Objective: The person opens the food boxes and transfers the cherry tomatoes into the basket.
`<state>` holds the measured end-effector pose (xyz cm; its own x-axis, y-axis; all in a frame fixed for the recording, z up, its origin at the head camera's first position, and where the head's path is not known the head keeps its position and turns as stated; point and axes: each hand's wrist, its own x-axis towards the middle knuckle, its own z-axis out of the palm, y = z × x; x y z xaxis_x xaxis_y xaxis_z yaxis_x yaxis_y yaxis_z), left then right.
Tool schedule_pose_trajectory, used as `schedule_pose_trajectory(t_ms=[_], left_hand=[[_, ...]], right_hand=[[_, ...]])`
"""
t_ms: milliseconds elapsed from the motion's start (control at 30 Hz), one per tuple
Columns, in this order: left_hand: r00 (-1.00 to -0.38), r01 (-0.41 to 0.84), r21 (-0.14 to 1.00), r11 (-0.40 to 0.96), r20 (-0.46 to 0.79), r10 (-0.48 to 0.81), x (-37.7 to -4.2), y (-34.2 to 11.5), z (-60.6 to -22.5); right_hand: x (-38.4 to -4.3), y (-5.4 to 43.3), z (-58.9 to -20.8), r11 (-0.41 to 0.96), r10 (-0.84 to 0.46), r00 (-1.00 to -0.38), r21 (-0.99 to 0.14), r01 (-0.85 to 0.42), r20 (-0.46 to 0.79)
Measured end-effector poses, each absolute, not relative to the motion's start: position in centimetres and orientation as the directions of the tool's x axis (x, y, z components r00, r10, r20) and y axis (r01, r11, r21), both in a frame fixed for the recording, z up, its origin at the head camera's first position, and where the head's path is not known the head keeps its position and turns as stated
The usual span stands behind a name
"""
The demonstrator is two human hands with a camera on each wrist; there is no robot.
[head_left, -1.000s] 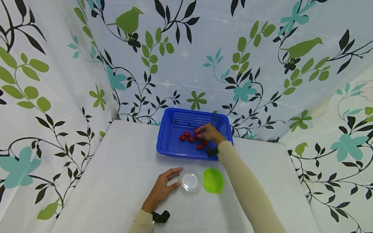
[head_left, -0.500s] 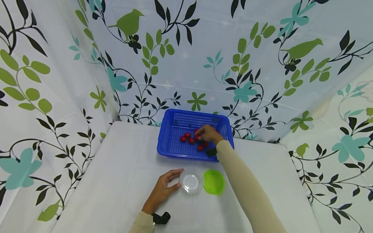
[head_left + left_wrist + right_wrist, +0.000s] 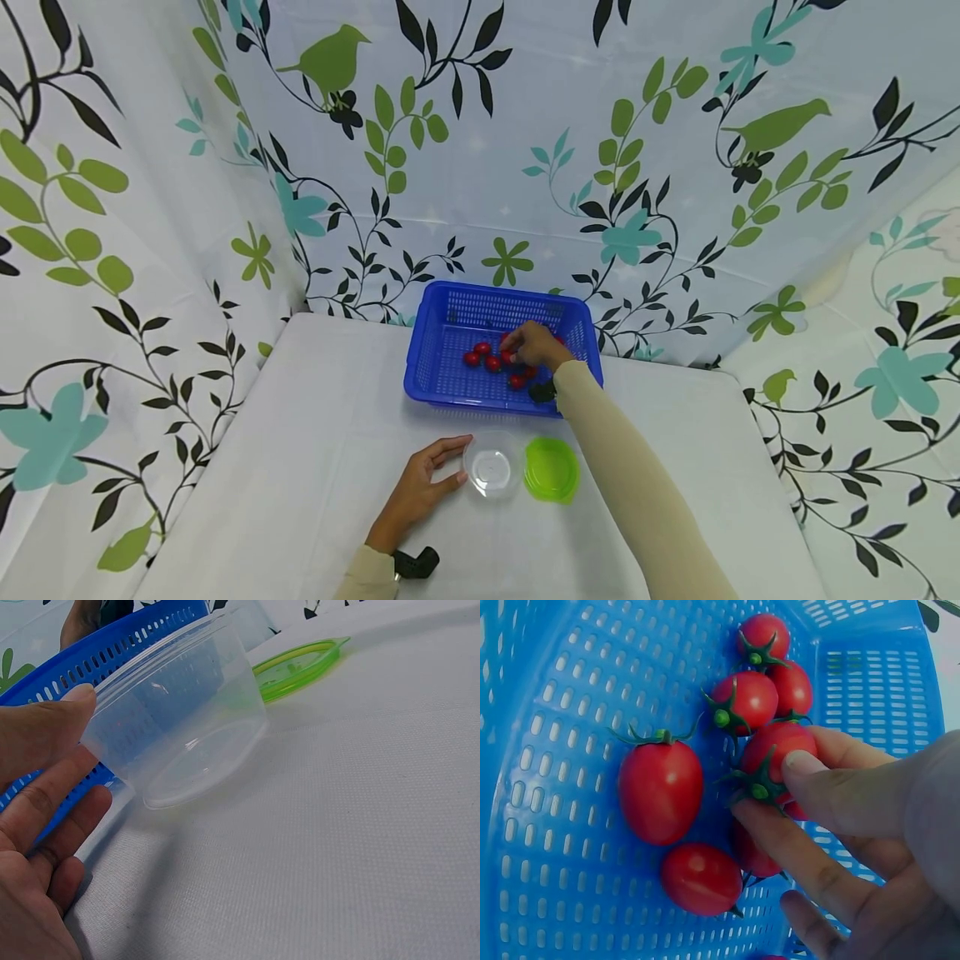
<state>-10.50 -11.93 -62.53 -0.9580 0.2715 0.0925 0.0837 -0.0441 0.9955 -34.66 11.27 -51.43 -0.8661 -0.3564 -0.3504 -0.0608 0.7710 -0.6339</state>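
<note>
My right hand [image 3: 538, 343] is inside the blue plastic basket [image 3: 414, 367]. In the right wrist view its thumb and fingers pinch a cherry tomato [image 3: 769, 750] with a green stalk. Other red tomatoes [image 3: 660, 791] lie close around the fingers on the basket floor. My left hand [image 3: 420, 487] rests beside a clear plastic container [image 3: 493, 472], thumb and index finger holding its left edge. Up close, the thumb lies at the rim while other fingers curl loosely beside the wall. The container stands upright with nothing inside.
A bright green lid [image 3: 552, 471] lies flat just right of the container. The basket stands behind both, near a patterned curtain [image 3: 465, 192]. White cloth [image 3: 322, 433] covers the table, and curtains hang at both sides.
My right hand shifts very slightly among the tomatoes in the basket. The left hand, container and lid keep their places; the whole head view has dipped a few pixels.
</note>
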Motion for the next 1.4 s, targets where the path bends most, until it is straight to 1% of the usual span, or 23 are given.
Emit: schedule_pose_trajectory(t_ms=[267, 500, 933, 1233, 1400], left_hand=[[-0.960, 0.068, 0.997, -0.034, 0.074, 0.272, -10.40, -11.91, -62.65], [-0.960, 0.086, 0.996, -0.025, 0.090, 0.267, -10.40, -11.99, -62.63], [-0.954, 0.110, 0.993, -0.042, 0.118, 0.277, -10.39, -11.97, -62.47], [-0.954, 0.109, 0.994, -0.026, 0.112, 0.277, -10.46, -11.96, -62.89], [-0.956, 0.101, 0.995, -0.008, 0.099, 0.275, -10.48, -12.03, -62.81]], right_hand=[[-34.57, 11.19, -51.78, 0.799, -0.336, -0.866, -0.599, -0.054, -0.370], [-34.68, 11.05, -51.71, 0.809, -0.314, -0.867, -0.587, -0.030, -0.388], [-34.80, 10.70, -51.86, 0.832, -0.296, -0.869, -0.555, -0.030, -0.396], [-35.19, 10.59, -52.24, 0.852, -0.273, -0.868, -0.524, -0.018, -0.414], [-35.17, 10.54, -52.04, 0.848, -0.264, -0.866, -0.530, 0.001, -0.424]])
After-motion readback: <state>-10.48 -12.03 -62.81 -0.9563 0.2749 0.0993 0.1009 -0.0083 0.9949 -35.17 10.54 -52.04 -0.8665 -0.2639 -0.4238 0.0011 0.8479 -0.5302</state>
